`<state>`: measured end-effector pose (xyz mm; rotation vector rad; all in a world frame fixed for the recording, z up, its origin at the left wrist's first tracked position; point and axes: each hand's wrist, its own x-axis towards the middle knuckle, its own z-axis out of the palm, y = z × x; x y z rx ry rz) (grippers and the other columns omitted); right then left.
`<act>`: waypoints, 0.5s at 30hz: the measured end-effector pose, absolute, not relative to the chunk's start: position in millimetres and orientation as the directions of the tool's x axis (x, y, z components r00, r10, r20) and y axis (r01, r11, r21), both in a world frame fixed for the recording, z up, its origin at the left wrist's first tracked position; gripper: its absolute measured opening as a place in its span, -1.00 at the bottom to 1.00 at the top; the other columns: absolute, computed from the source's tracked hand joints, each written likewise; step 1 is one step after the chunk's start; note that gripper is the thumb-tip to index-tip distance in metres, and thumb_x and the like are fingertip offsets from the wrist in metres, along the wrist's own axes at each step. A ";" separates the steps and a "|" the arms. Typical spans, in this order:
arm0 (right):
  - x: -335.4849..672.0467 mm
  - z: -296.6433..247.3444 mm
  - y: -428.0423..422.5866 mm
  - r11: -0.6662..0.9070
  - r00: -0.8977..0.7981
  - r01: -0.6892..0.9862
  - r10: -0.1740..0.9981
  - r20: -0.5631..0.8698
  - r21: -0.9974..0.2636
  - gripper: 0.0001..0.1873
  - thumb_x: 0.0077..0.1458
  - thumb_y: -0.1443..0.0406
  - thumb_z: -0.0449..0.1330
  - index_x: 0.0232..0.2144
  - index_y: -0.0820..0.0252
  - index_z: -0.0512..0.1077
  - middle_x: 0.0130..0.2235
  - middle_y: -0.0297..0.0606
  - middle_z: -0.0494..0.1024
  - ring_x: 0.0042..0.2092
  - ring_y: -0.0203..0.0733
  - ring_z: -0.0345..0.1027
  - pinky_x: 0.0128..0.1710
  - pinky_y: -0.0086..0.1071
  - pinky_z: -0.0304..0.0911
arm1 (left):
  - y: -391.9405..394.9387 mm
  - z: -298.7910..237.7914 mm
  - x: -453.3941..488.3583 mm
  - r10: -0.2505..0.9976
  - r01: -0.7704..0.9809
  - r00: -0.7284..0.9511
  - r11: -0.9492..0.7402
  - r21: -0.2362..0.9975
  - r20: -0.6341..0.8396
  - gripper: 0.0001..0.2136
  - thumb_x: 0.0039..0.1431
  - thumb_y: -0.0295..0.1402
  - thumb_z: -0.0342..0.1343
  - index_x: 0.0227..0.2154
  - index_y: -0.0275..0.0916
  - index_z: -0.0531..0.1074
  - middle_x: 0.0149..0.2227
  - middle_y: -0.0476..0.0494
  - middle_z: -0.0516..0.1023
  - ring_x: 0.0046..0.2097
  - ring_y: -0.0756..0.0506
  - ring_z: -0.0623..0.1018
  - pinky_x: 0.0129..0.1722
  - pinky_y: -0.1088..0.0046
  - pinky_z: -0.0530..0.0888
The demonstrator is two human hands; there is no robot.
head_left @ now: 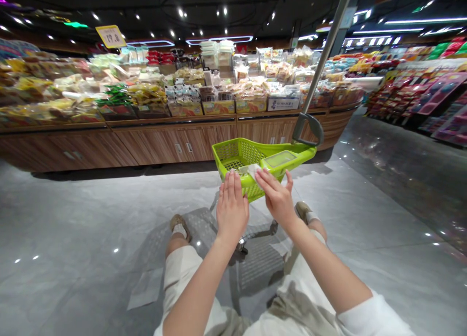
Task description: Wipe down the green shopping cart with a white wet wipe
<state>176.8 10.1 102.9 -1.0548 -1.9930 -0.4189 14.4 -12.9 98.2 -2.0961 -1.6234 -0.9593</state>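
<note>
A lime-green shopping basket [233,153] on wheels stands in front of me on the shop floor, its grey pull handle [310,124] rising up to the right. My left hand [231,207] rests flat on the basket's near rim, fingers stretched out together. My right hand [275,192] lies over the same rim beside it, and its fingertips touch a small white packet [251,169] at the basket's edge. Whether the fingers pinch the packet I cannot make out. My legs in light shorts and my shoes show below.
A long wooden display counter [175,136] piled with bagged snacks runs across the back. A yellow price sign [110,36] hangs above it. Shelves of red and pink goods [419,93] line the right side. Glossy grey floor [73,238] surrounds me.
</note>
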 end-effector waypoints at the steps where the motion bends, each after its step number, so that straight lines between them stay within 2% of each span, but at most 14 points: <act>1: 188.5 102.6 14.9 0.559 -0.272 0.824 0.537 0.798 -0.095 -0.37 0.22 0.50 -0.07 0.28 -0.02 0.22 0.25 -0.22 0.39 0.29 -0.17 0.22 0.37 0.01 -0.48 | -12.8 98.6 14.8 0.726 0.939 0.135 -0.312 0.148 0.675 -0.31 0.26 -0.48 -0.04 0.39 -0.40 -0.20 0.40 -0.43 0.06 0.44 -0.21 0.01 0.36 0.10 0.17; 6: 185.9 100.2 18.5 0.459 -0.104 0.864 0.561 0.821 -0.205 -0.29 0.12 0.55 -0.07 0.28 0.02 0.23 0.26 -0.18 0.37 0.29 -0.16 0.23 0.36 0.03 -0.40 | -11.0 98.3 20.6 0.724 0.933 0.126 -0.318 0.166 0.678 -0.29 0.22 -0.50 -0.01 0.38 -0.42 -0.18 0.41 -0.43 0.05 0.44 -0.22 0.02 0.36 0.09 0.16; 11: 131.7 100.0 -2.7 0.615 -0.268 0.779 0.502 0.823 -0.121 -0.45 0.24 0.47 -0.04 0.26 0.16 0.26 0.25 -0.12 0.37 0.29 -0.23 0.22 0.39 -0.15 -0.37 | -10.3 96.9 21.1 0.729 0.945 0.128 -0.295 0.140 0.673 -0.35 0.26 -0.51 -0.09 0.38 -0.41 -0.14 0.40 -0.42 0.07 0.44 -0.22 0.02 0.36 0.10 0.16; 15: 153.3 103.0 3.6 0.622 -0.323 0.780 0.495 0.807 -0.069 -0.44 0.25 0.48 -0.04 0.25 0.07 0.25 0.24 -0.20 0.40 0.29 -0.22 0.22 0.39 -0.07 -0.53 | -11.1 96.8 16.7 0.731 0.949 0.119 -0.284 0.140 0.672 -0.35 0.26 -0.49 -0.07 0.38 -0.43 -0.13 0.41 -0.41 0.06 0.44 -0.21 0.01 0.37 0.12 0.15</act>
